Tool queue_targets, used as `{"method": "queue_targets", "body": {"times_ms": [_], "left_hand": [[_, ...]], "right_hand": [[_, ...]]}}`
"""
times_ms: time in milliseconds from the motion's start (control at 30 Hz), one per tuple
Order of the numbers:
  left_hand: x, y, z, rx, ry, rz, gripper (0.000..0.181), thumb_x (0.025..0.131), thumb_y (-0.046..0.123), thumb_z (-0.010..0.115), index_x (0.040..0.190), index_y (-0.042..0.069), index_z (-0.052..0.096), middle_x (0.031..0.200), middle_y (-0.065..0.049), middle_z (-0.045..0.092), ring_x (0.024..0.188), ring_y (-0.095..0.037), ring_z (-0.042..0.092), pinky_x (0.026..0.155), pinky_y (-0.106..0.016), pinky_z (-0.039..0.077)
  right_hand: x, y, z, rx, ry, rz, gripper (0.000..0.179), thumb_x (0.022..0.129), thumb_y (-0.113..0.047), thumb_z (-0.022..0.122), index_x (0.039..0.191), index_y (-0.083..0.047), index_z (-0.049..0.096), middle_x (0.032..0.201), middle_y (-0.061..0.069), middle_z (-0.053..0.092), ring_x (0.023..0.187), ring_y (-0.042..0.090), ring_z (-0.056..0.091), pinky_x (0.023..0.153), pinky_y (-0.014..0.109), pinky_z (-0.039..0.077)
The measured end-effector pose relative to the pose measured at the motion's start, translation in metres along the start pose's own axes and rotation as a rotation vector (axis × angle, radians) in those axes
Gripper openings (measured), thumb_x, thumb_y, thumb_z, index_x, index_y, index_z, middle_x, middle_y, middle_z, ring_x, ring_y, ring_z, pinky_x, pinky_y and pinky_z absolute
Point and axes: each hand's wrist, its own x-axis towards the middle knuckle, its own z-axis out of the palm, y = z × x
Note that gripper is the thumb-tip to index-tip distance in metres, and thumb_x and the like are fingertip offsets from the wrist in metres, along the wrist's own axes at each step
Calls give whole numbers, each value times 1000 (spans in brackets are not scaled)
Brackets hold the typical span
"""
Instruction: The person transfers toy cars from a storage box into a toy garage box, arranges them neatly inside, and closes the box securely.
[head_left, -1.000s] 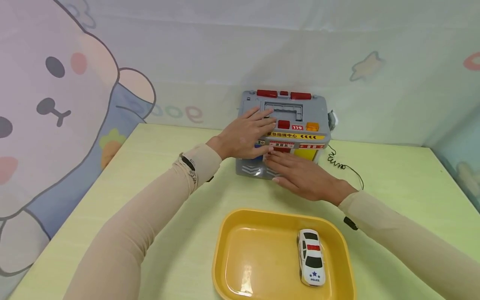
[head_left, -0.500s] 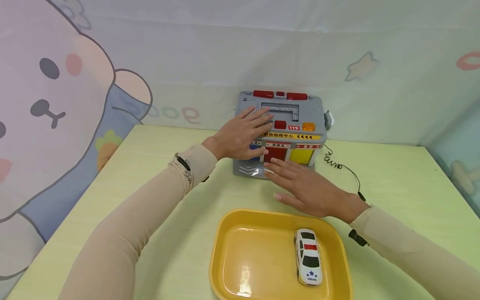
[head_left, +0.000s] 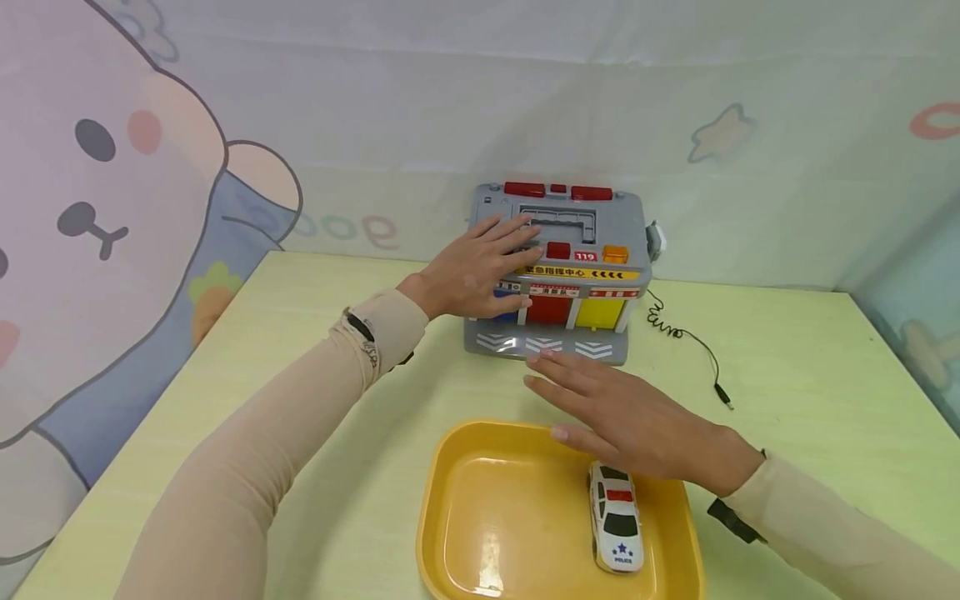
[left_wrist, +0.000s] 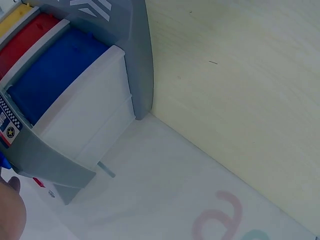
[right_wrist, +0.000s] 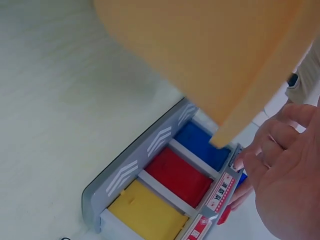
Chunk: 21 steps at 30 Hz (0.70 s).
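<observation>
My left hand (head_left: 474,267) rests on the left part of the roof of a grey toy garage (head_left: 630,225), fingers spread and straight. Blue, red (head_left: 549,310) and yellow (head_left: 598,313) doors line the garage's front, all down; the left hand partly covers the blue one. My right hand (head_left: 622,412) hovers palm down over the far right rim of a yellow tray (head_left: 431,533), fingers straight and holding nothing. Below it, a white toy police car (head_left: 619,533) lies in the tray's right side, its far end partly hidden by the hand.
A coiled black cord (head_left: 678,333) with a plug trails from the garage's right side across the pale green table (head_left: 795,358). A white handset (head_left: 657,242) hangs on that side. Behind stands a printed cloth backdrop (head_left: 420,108).
My right hand has drawn back from the garage's front toward the tray, uncovering the red and yellow doors. The left hand stays on the roof.
</observation>
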Motion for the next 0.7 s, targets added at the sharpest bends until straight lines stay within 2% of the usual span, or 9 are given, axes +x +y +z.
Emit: {"method": "queue_targets", "body": {"times_ms": [167, 367, 533, 700], "left_hand": [[-1, -1, 1, -9, 4, 0, 71, 97, 57, 50, 155, 18, 38, 166, -8, 26, 156, -27, 16, 129, -44, 8], [-1, -2, 0, -29, -11, -15, 71, 96, 57, 52, 156, 21, 38, 167, -7, 23, 157, -26, 15, 129, -45, 9], [-3, -2, 2, -82, -19, -17, 72, 96, 53, 54, 157, 20, 34, 169, -7, 18, 157, -26, 12, 129, -44, 9], [-7, -4, 5, -110, -8, 13, 73, 98, 48, 54, 158, 16, 30, 169, -8, 15, 157, -26, 11, 129, -42, 9]], "right_hand": [[-9, -10, 2, 18, -38, -2, 63, 104, -54, 37, 160, -28, 24, 168, -7, 17, 156, 21, 17, 123, 50, 28], [-17, -26, 2, 54, -117, 44, 67, 101, -63, 35, 159, -31, 25, 168, -11, 15, 156, 18, 15, 123, 48, 28], [-23, -34, 5, 42, -112, 16, 63, 103, -59, 35, 158, -29, 29, 168, -9, 19, 157, 19, 15, 123, 48, 28], [-31, -38, 10, 56, -104, 1, 58, 105, -52, 36, 158, -29, 31, 168, -10, 19, 157, 20, 14, 124, 49, 25]]}}
